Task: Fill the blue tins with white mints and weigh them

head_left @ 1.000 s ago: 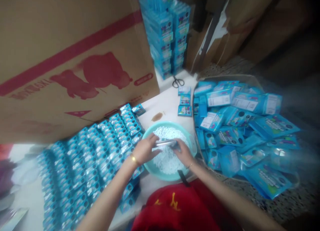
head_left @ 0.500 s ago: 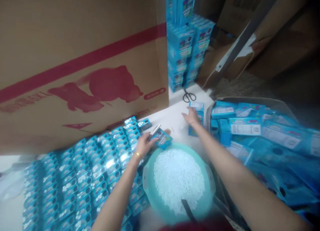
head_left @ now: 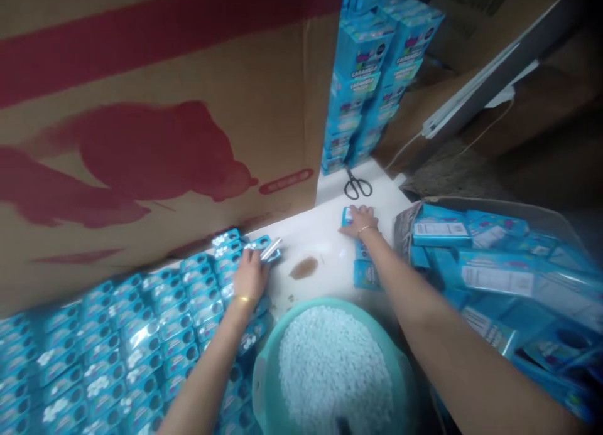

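My left hand [head_left: 250,274] is closed on a small blue packet [head_left: 269,251] with a shiny edge, holding it at the far end of the rows of filled blue packets [head_left: 141,334] on the white table. My right hand [head_left: 360,220] reaches forward and lies with its fingers over a flat blue packet [head_left: 347,216] at the top of a short line of flat packets [head_left: 366,273]. Near me stands a teal bowl [head_left: 264,385] heaped with small white pellets [head_left: 332,366].
A big brown carton with red print [head_left: 155,127] walls off the left. Stacked blue boxes [head_left: 365,77] stand at the back, scissors [head_left: 357,185] lie before them. A carton of loose blue packets [head_left: 494,265] sits on the right. A brown stain [head_left: 304,267] marks the table.
The left hand has carried the packet from over the bowl to the end of the rows. The right hand left the bowl and reached out onto the flat packets. The view has leaned forward.
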{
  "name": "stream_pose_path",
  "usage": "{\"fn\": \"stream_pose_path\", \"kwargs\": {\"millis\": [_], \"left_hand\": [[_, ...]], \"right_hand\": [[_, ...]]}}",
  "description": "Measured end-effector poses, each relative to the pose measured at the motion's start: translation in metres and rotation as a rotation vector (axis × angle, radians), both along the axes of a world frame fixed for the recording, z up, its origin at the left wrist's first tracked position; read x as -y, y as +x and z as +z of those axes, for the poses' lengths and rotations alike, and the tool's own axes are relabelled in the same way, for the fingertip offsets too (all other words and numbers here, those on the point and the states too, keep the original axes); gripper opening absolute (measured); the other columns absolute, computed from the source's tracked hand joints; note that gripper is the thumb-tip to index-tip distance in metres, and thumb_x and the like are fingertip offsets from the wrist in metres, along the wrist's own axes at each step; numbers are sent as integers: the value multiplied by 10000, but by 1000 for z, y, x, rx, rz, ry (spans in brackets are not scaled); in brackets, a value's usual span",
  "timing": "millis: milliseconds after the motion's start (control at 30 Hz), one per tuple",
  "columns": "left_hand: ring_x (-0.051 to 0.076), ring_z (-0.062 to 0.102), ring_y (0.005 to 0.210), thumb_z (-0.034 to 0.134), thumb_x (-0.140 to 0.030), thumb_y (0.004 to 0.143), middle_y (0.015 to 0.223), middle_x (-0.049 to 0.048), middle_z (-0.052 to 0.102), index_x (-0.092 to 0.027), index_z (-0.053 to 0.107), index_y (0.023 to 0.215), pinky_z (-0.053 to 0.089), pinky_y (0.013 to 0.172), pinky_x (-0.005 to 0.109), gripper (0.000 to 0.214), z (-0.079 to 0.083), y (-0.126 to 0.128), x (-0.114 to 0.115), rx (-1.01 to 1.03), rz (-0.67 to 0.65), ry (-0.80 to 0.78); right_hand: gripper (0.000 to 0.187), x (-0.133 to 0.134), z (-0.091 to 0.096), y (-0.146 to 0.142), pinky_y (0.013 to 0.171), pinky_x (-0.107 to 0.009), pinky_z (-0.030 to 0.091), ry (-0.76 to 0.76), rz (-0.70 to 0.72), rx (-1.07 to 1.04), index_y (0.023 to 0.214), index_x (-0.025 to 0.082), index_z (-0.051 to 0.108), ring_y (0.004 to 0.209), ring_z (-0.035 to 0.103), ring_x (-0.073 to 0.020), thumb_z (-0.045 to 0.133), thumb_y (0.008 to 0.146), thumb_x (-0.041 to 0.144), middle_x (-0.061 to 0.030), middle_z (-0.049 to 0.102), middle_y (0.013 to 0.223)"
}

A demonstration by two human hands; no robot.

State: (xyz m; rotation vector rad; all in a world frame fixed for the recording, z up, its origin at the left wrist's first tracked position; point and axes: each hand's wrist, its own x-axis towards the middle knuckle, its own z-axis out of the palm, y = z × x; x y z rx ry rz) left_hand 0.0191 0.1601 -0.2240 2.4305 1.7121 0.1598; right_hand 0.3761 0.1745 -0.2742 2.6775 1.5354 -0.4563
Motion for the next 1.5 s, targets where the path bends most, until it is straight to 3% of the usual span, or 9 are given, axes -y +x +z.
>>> {"fn": "stream_pose_path", "kwargs": {"millis": [233, 400, 567, 667, 767, 1100, 1200, 1333, 1500], "left_hand": [[212, 570, 934, 436, -292, 917, 984, 96, 579, -164, 526, 1113, 483, 854, 355, 251, 31, -22, 86, 418, -148, -71], [192, 593, 933, 425, -332, 926, 1037, 75, 622, -200, 553, 1142, 479, 851, 329, 284, 39, -40, 177, 428, -372, -431], [119, 515, 676, 573, -421, 839, 781, 5, 555, -172, 562, 1003, 461, 669, 259, 299, 41, -21, 244, 782, -32, -518], [92, 481, 660, 707, -423, 729, 867, 1, 532, -212, 434, 1254, 434, 618, 219, 628, 48, 5, 266, 1103, 117, -484], [130, 520, 795, 770, -400, 652, 1041, 57, 536, -214, 417, 1310, 450, 705, 244, 769, 55, 12, 272, 1184, 35, -474], [177, 552, 832, 723, -454, 699, 933, 64, 594, -134, 591, 1105, 447, 754, 277, 534, 95, -20, 292, 1033, -462, -1172], [147, 538, 744, 639, -462, 762, 847, 37, 589, -165, 561, 1138, 441, 686, 258, 485, 88, -15, 286, 885, -309, -963], [153, 517, 650, 521, -390, 842, 657, 16, 538, -160, 603, 807, 389, 624, 260, 247, 65, -38, 275, 246, 70, -489], [193, 591, 673, 526, -455, 843, 674, 72, 618, -158, 570, 709, 378, 601, 261, 328, 28, -67, 305, -40, 201, -563]], "right_hand": [[876, 66, 23, -96, 1005, -451, 381, 550, 163, -553, 1323, 192, 420, 1178, 424, -314, 771, 573, 476, -140, 469, 1255], [618, 155, 83, -124, 874, -437, 501, 697, -333, -1608, 1237, 278, 470, 1023, 578, -242, 628, 717, 573, -33, 603, 1130], [522, 242, 118, -142, 804, -485, 535, 589, -710, -2287, 1139, 215, 544, 1020, 617, -275, 500, 798, 607, -70, 680, 1049], [499, 282, 121, -165, 774, -461, 550, 534, -852, -2357, 1101, 203, 561, 955, 645, -266, 516, 796, 596, -77, 703, 986], [462, 322, 120, -185, 765, -435, 554, 457, -843, -2412, 1090, 194, 565, 895, 658, -247, 553, 790, 545, -74, 706, 981], [510, 411, 133, -167, 667, -263, 532, -160, -185, -2354, 1082, 184, 558, 748, 671, -172, 788, 636, 273, -35, 686, 865], [529, 417, 136, -162, 743, -278, 529, -130, -202, -2218, 1089, 194, 599, 832, 668, -187, 800, 603, 256, -47, 693, 962], [389, 430, 123, -151, 793, -314, 527, 44, -395, -2052, 1043, 225, 646, 894, 671, -210, 751, 674, 290, -39, 703, 1000], [261, 442, 93, -151, 828, -365, 538, 154, -646, -1975, 970, 243, 655, 944, 667, -225, 699, 743, 363, -24, 709, 1019]]}}
